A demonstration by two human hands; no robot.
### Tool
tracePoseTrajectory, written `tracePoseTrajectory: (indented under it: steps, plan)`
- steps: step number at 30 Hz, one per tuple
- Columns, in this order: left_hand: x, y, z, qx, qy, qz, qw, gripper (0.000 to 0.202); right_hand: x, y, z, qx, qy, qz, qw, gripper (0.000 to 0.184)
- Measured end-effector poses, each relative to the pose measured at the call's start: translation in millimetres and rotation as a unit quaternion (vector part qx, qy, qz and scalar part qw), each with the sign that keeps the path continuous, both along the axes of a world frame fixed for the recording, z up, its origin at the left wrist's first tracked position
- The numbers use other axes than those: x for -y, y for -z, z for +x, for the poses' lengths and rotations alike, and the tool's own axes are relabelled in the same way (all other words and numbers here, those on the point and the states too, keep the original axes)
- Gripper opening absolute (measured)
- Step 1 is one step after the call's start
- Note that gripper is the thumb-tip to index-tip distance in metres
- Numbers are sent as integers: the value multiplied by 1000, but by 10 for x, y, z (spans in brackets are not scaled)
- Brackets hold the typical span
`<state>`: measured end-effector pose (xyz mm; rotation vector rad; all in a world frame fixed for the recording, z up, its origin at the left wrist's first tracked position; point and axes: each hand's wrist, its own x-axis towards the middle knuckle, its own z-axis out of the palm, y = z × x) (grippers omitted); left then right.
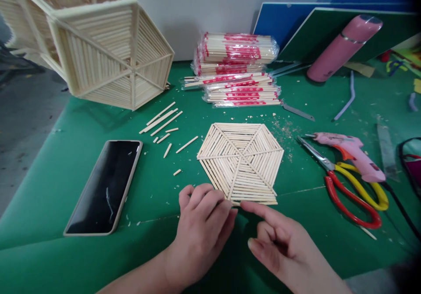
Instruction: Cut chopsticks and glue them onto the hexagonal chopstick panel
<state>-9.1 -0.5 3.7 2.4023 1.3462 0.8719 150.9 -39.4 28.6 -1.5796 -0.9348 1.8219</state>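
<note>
A flat hexagon panel of wooden sticks (241,160) lies on the green table (49,184). My left hand (200,232) rests palm down just in front of it, its fingers stretched out and touching the panel's near edge. My right hand (279,246) is beside it, index finger extended to the same near edge, the other fingers curled in with nothing seen in them.
A black phone (103,186) lies to the left. Loose cut sticks (164,125) lie behind it. A large stick basket (98,44) stands far left, chopstick packs (238,68) at the back. Scissors (348,189), a pink glue gun (351,154) and a pink flask (344,48) are at right.
</note>
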Motion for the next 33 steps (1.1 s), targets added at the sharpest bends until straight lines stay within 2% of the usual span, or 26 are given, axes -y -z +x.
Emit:
tracePoseTrajectory:
  steps: [4, 8, 13, 16, 20, 22, 25, 27, 30, 33]
  plan:
    - [-25, -29, 33, 29, -1, -19, 999, 7, -14, -17, -15, 10, -57, 31, 998, 52]
    - [-30, -32, 45, 38, 0, -24, 999, 9, -40, -21, -28, 4, -75, 52, 996, 48]
    - [-33, -22, 38, 45, -2, -24, 999, 10, -62, 15, -67, -4, -70, 72, 995, 43]
    - [-46, -24, 44, 51, -7, -55, 997, 11, -66, 2, -53, -11, -62, 64, 996, 42]
    - [-63, -43, 54, 55, -18, -85, 995, 10, -80, -19, 55, 58, -30, 106, 992, 34]
    - [-66, -51, 52, 50, -23, -85, 995, 11, -103, 7, 119, 134, -41, 176, 974, 28]
    - [-69, -51, 34, 39, -31, -88, 995, 12, -158, 78, 173, 246, -78, 307, 916, 20]
    - [-71, -43, 16, 37, -35, -88, 995, 12, -200, 117, 179, 292, -97, 363, 880, 18]
    - [-68, -20, -14, 29, -31, -88, 995, 12, -254, 136, 174, 334, -126, 378, 854, 16]
    - [-54, 3, -34, 24, -21, -86, 996, 12, -284, 125, 178, 358, -165, 360, 845, 16]
